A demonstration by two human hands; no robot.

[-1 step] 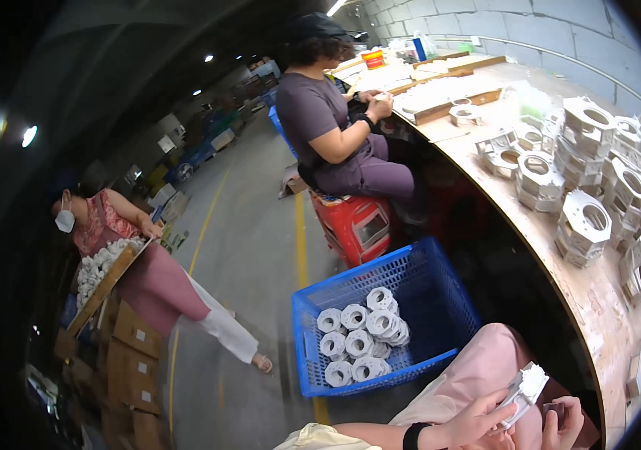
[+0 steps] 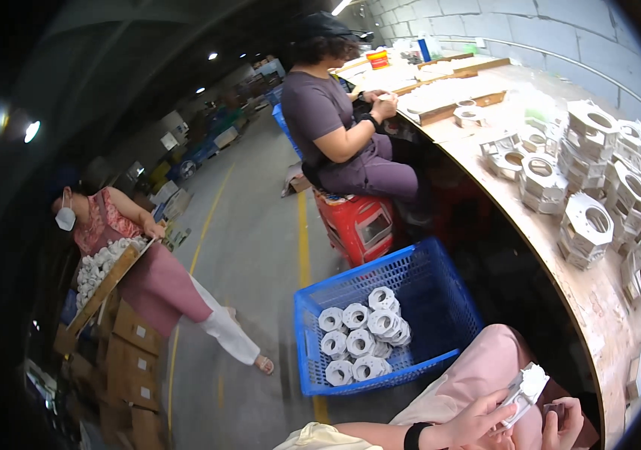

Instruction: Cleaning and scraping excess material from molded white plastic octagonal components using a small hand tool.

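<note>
Over my pink-clad lap, my left hand (image 2: 478, 421) is closed on a white octagonal part (image 2: 528, 384) with a rough, white lumpy top. Beside it, my right hand (image 2: 565, 424) pinches a small dark brown piece (image 2: 555, 409) whose kind I cannot make out. The two hands are close together, and a gap shows between the dark piece and the white part. Similar white octagonal parts (image 2: 587, 226) with round holes stand stacked on the wooden table (image 2: 598, 341) to my right.
A blue plastic crate (image 2: 307, 352) holding several stacked white rings (image 2: 360, 343) stands on the floor ahead. A person (image 2: 332, 124) sits on a red stool (image 2: 358, 229) at the table, handling a small thing. Another person at left carries a board (image 2: 104, 289) of white pieces beside cardboard boxes (image 2: 137, 360).
</note>
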